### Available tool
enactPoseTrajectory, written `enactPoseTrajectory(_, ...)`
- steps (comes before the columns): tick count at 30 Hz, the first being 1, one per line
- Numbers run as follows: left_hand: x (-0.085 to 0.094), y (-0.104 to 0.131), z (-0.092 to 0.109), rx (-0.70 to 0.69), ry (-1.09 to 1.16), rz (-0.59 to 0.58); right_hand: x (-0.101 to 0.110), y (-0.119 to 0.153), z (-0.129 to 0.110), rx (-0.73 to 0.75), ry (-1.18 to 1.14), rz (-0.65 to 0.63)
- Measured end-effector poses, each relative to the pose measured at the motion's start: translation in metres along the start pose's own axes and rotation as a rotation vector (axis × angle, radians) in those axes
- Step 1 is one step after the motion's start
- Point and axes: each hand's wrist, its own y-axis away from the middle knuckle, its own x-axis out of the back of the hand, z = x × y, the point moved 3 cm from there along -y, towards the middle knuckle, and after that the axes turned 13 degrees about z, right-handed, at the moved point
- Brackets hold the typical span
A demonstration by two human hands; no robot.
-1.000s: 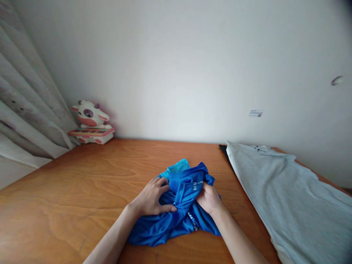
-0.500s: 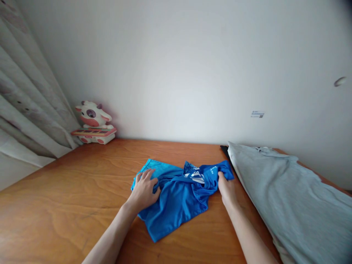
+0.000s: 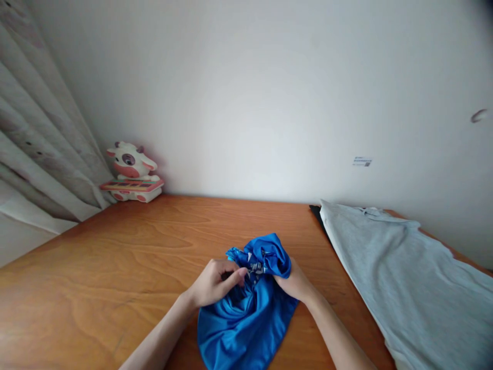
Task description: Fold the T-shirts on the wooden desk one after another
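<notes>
Centrally, bunched blue garment (image 3: pixel 248 326), left hand (image 3: pixel 214 283) pinching it; right hand (image 3: pixel 296 282) clutching it

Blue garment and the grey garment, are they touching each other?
Apart: the head view shows a bare strip of wooden tabletop between the blue garment and grey garment.
</notes>
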Motion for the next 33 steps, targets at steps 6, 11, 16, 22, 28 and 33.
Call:
enactPoseTrajectory(6,0.006,-0.003,-0.016,-0.048,-0.195,0.237,0.006,0.001,-0.012,-0.008,-0.067,0.046)
enactPoseTrajectory(11,-0.002,-0.001,-0.006,-0.057,-0.269,-0.031,0.007,0.000,-0.014,-0.099,-0.106,0.096)
enactPoseTrajectory(16,0.015,-0.002,-0.016,0.095,-0.059,0.229,0.018,-0.010,-0.004,-0.069,-0.133,0.231)
enactPoseTrajectory(22,0.030,0.000,-0.013,-0.122,-0.306,0.582,0.034,-0.012,-0.012,0.143,0.033,0.225)
enactPoseTrajectory(28,0.024,-0.002,-0.010,-0.217,-0.327,0.381,0.037,-0.011,-0.010,-0.136,-0.110,-0.044)
enactPoseTrajectory(33,0.011,0.004,-0.026,0.275,0.107,-0.247,0.063,0.004,0.009,-0.446,-0.259,-0.229)
